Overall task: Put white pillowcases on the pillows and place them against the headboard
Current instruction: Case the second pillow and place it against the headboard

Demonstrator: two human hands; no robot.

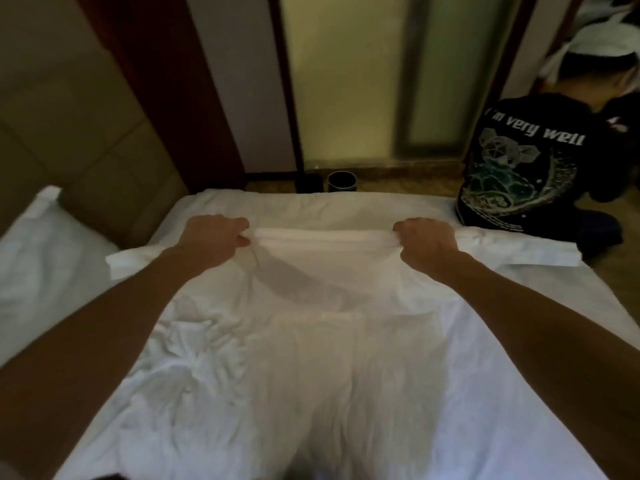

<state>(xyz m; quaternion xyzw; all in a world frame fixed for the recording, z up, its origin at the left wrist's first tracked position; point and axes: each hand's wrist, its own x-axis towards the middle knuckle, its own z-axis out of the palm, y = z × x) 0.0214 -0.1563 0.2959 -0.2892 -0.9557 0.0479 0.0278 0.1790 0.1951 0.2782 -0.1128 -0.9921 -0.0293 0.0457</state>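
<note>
A white pillowcase [311, 271] lies spread across the white bed [502, 393], its far open edge folded into a band between my hands. My left hand [211, 239] is closed on the left part of that band. My right hand [427, 242] grips the right part. The case's corners stick out flat to the left and right of my hands. A pillow shape bulges under the fabric nearer to me. Another white pillow [41, 258] leans against the padded tan headboard [79, 133] at the left.
A person in a black printed T-shirt [526, 161] crouches beyond the bed's far right corner. A dark round bin [341, 181] stands on the floor past the far bed edge, in front of frosted glass panels [346, 81]. White linen is piled at the top right.
</note>
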